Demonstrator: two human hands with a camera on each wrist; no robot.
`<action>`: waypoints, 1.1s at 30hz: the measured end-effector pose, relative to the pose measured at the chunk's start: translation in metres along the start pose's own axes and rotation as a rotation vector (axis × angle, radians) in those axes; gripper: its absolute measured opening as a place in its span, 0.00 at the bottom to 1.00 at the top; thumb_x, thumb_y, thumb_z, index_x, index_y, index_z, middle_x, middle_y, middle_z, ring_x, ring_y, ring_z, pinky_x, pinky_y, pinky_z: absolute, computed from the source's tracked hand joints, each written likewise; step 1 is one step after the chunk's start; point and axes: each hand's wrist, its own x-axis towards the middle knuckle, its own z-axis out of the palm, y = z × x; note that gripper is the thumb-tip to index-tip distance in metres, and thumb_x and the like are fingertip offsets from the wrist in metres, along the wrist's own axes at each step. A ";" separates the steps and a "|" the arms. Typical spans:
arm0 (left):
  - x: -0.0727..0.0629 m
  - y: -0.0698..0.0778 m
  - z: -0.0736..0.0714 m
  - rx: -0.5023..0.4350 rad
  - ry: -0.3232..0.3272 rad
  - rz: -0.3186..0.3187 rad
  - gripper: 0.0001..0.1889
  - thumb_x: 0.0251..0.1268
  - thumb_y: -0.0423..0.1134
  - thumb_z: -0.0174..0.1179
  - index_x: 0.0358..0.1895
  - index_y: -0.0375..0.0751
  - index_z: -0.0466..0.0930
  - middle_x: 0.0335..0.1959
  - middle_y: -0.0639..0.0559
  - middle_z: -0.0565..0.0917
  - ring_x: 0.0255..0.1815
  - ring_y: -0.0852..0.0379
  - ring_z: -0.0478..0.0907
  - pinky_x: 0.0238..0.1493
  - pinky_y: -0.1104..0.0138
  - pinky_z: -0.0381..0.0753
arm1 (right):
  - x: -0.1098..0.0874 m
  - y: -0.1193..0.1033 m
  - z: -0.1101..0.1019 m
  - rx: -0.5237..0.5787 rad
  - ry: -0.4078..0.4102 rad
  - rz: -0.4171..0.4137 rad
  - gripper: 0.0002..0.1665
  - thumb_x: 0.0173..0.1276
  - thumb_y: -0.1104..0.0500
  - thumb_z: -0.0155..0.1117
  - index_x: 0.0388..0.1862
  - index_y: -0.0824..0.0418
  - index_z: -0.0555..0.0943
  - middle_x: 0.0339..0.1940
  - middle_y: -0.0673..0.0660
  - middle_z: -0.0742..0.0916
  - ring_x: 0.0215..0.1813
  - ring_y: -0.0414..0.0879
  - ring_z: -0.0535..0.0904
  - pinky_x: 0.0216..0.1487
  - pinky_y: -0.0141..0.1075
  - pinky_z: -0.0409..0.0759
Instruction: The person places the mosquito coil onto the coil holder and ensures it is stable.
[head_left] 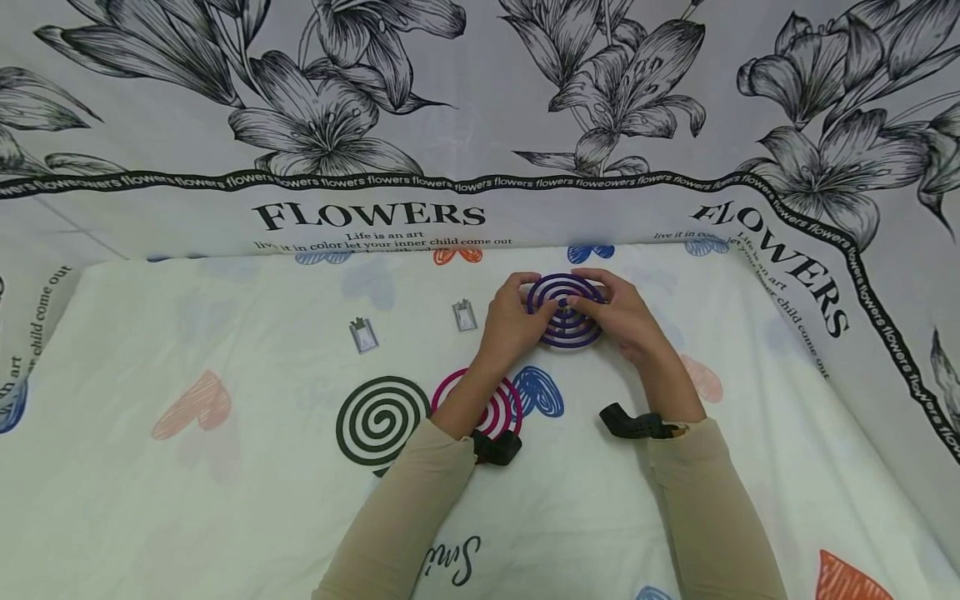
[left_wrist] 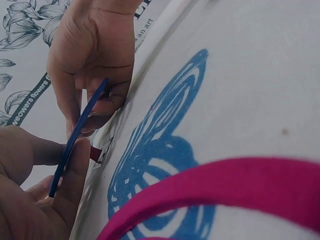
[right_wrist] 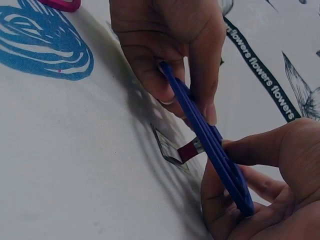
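Observation:
Both hands hold a blue-purple mosquito coil (head_left: 564, 332) near the far side of the cloth. My left hand (head_left: 512, 323) pinches its left side, thumb on the front near the centre and fingers at the edge. On the right side, my right hand (head_left: 628, 318) grips it the same way. Seen edge-on in the right wrist view, the coil (right_wrist: 199, 127) tilts over a small metal stand (right_wrist: 169, 150) on the cloth. A dark red piece (right_wrist: 188, 152) sticks up from the stand towards the coil. Left of the hands lie two small metal stands, one nearer (head_left: 363, 336), one farther (head_left: 465, 317).
A dark green coil (head_left: 341, 422) lies flat at the left front. Beside it a pink coil (head_left: 517, 404) is partly hidden under the left forearm. A flower-print cloth (head_left: 457, 158) rises at the back. Black camera mounts (head_left: 633, 422) stick out from the wrists.

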 end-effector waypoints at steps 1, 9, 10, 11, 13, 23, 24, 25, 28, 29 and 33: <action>0.000 0.000 0.000 -0.001 -0.001 0.000 0.28 0.75 0.43 0.66 0.74 0.44 0.72 0.58 0.39 0.87 0.58 0.44 0.87 0.61 0.57 0.89 | 0.000 0.000 0.000 -0.004 0.002 0.001 0.37 0.78 0.57 0.66 0.83 0.51 0.67 0.77 0.67 0.77 0.74 0.60 0.75 0.79 0.54 0.73; 0.000 0.000 0.000 -0.007 -0.002 -0.001 0.28 0.76 0.44 0.65 0.74 0.44 0.72 0.58 0.39 0.86 0.58 0.44 0.87 0.62 0.56 0.88 | -0.001 0.000 0.000 -0.023 0.009 -0.003 0.36 0.78 0.58 0.65 0.82 0.52 0.68 0.75 0.68 0.79 0.73 0.60 0.76 0.77 0.53 0.74; 0.000 0.000 0.000 -0.007 -0.003 -0.002 0.27 0.76 0.44 0.65 0.74 0.44 0.72 0.58 0.39 0.87 0.58 0.44 0.87 0.62 0.56 0.88 | -0.001 -0.001 0.000 -0.024 0.009 -0.002 0.36 0.78 0.58 0.65 0.82 0.52 0.68 0.75 0.68 0.79 0.73 0.60 0.77 0.77 0.53 0.74; 0.000 0.000 0.000 -0.007 -0.004 -0.001 0.27 0.76 0.44 0.65 0.74 0.44 0.72 0.58 0.39 0.87 0.58 0.44 0.87 0.62 0.56 0.89 | -0.001 -0.001 0.000 -0.026 0.009 -0.001 0.36 0.78 0.57 0.65 0.82 0.52 0.68 0.75 0.68 0.79 0.73 0.60 0.77 0.77 0.53 0.74; 0.000 0.000 0.000 -0.006 -0.004 0.000 0.27 0.76 0.44 0.65 0.73 0.44 0.73 0.58 0.38 0.87 0.58 0.44 0.87 0.62 0.56 0.89 | -0.001 -0.001 0.000 -0.027 0.008 0.001 0.36 0.78 0.58 0.66 0.82 0.53 0.68 0.75 0.68 0.79 0.73 0.60 0.77 0.78 0.53 0.74; -0.001 -0.002 -0.005 0.021 0.002 0.006 0.28 0.76 0.45 0.66 0.74 0.44 0.73 0.59 0.38 0.85 0.59 0.44 0.85 0.64 0.55 0.87 | 0.001 0.000 0.003 -0.055 0.013 0.004 0.36 0.77 0.57 0.67 0.81 0.53 0.69 0.73 0.68 0.80 0.70 0.60 0.78 0.75 0.52 0.77; -0.001 -0.002 -0.006 0.029 0.004 0.004 0.28 0.76 0.45 0.66 0.74 0.44 0.73 0.59 0.39 0.85 0.59 0.44 0.85 0.64 0.55 0.87 | 0.001 -0.001 0.004 -0.063 0.015 0.002 0.36 0.77 0.56 0.67 0.81 0.53 0.69 0.73 0.68 0.80 0.70 0.60 0.79 0.74 0.52 0.78; -0.001 -0.002 -0.007 0.036 0.004 0.002 0.28 0.76 0.45 0.66 0.74 0.44 0.73 0.58 0.39 0.85 0.59 0.44 0.85 0.64 0.55 0.87 | 0.001 -0.001 0.004 -0.070 0.017 -0.002 0.36 0.76 0.56 0.67 0.81 0.53 0.69 0.73 0.68 0.80 0.70 0.60 0.79 0.74 0.52 0.78; 0.000 -0.001 -0.008 0.044 -0.015 0.004 0.28 0.77 0.46 0.64 0.74 0.44 0.72 0.60 0.38 0.85 0.61 0.43 0.84 0.66 0.54 0.86 | 0.000 -0.003 0.004 -0.090 0.031 -0.008 0.36 0.76 0.55 0.68 0.80 0.53 0.70 0.72 0.68 0.80 0.71 0.60 0.78 0.74 0.53 0.78; 0.001 -0.001 -0.007 0.045 -0.024 0.005 0.28 0.77 0.46 0.64 0.75 0.44 0.71 0.62 0.38 0.84 0.63 0.43 0.84 0.68 0.54 0.85 | -0.001 -0.003 0.003 -0.102 0.037 -0.010 0.36 0.76 0.54 0.68 0.80 0.53 0.70 0.72 0.68 0.80 0.71 0.60 0.78 0.75 0.53 0.78; 0.001 0.002 -0.006 0.050 -0.046 0.004 0.29 0.77 0.46 0.63 0.76 0.44 0.70 0.66 0.38 0.83 0.68 0.42 0.83 0.71 0.54 0.83 | -0.003 -0.004 -0.002 -0.130 0.051 -0.013 0.37 0.75 0.54 0.69 0.80 0.54 0.70 0.72 0.68 0.79 0.73 0.61 0.76 0.75 0.55 0.78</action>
